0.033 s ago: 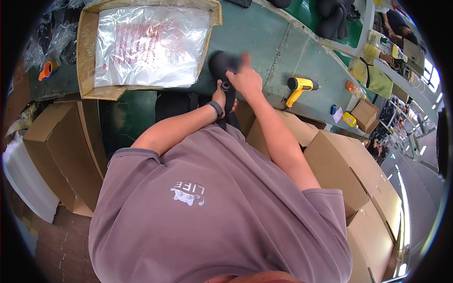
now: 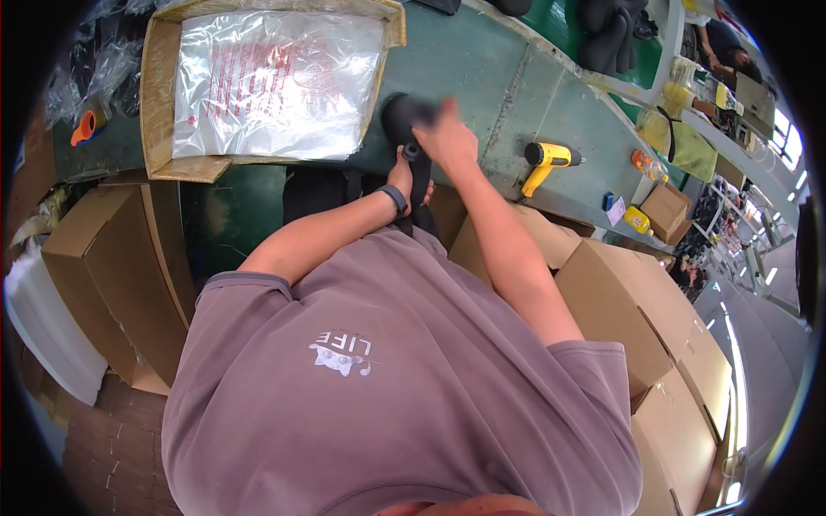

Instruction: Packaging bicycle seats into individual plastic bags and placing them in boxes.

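A black, smooth, saddle-shaped piece (image 2: 396, 119) with a rounded far end lies over the near edge of the green bench, and its narrow part runs toward my body. My left hand (image 2: 401, 176), with a dark band at its wrist, is wrapped round that narrow part, next to a small round black fitting (image 2: 411, 150). From the right, my right hand (image 2: 447, 143) reaches over the piece, its thumb against the black surface and its other fingers bent. A blurred patch covers the fingertips, so what they grip is hidden.
An open cardboard tray (image 2: 391, 21) holding clear plastic bags (image 2: 275, 82) lies on the bench (image 2: 482, 77) left of my hands. A yellow-and-black heat gun (image 2: 551, 159) rests to the right. Cardboard boxes (image 2: 615, 301) stand beside me; an orange tape roll (image 2: 83, 128) is far left.
My right hand and forearm have shifted very slightly. My left hand and the black piece stay nearly where they were.
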Available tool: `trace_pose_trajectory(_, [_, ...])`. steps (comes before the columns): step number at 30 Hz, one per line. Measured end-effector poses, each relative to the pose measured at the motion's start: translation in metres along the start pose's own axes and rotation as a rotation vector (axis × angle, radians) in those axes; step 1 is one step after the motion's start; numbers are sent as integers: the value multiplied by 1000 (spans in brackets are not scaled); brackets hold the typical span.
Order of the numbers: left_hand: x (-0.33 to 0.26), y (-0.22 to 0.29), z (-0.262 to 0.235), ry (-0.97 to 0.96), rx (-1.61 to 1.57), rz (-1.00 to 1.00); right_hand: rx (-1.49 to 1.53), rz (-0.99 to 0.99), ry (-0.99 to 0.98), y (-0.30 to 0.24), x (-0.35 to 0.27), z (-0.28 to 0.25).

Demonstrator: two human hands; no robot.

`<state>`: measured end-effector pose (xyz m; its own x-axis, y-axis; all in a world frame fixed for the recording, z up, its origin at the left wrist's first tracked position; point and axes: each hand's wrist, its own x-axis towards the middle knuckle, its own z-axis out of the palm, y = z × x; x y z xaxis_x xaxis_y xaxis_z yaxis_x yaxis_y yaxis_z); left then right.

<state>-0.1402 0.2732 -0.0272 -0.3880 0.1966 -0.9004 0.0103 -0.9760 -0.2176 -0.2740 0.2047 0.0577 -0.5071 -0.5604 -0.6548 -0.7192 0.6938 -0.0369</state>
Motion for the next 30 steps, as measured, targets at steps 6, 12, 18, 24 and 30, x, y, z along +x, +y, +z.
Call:
trace_pose_trajectory(6, [-5,4,4,30,65,-27,92,50,-146,24,50,-12])
trace_pose_trajectory(12, [-8,4,6,142,21,75,-3,-50,-240,13,-82,-50])
trace_pose_trajectory(18, [5,-2,-7,-4,64,97,32,1,-72,9,-25,-11])
trace_pose_trajectory(24, [-1,3,-1,31,125,60,65,-9,-46,27,38,2])
trace_pose_trajectory(30, [-25,27,-15,-71,138,81,268,-18,242,97,77,29])
